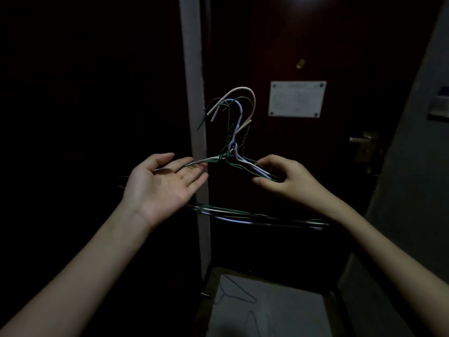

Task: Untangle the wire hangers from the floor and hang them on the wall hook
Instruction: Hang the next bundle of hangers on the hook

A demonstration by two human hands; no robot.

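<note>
A bunch of several wire hangers (234, 132), green, white, pale blue and beige, hangs in the air before a dark door, hooks pointing up. My right hand (281, 180) pinches their right shoulder wires between thumb and fingers. My left hand (161, 183) lies palm up with straight fingers, fingertips under the left shoulder wires. The hangers' bottom bars (255, 216) run between my wrists. Two more wire hangers (239, 296) lie on the pale floor below. No wall hook can be made out in the dark.
A dark red door (303, 32) with a white notice plate (297, 99) and a metal lever handle (362, 139) stands ahead. A pale door frame post (193, 69) runs down the middle. A grey wall (413, 166) is on the right. The left is black.
</note>
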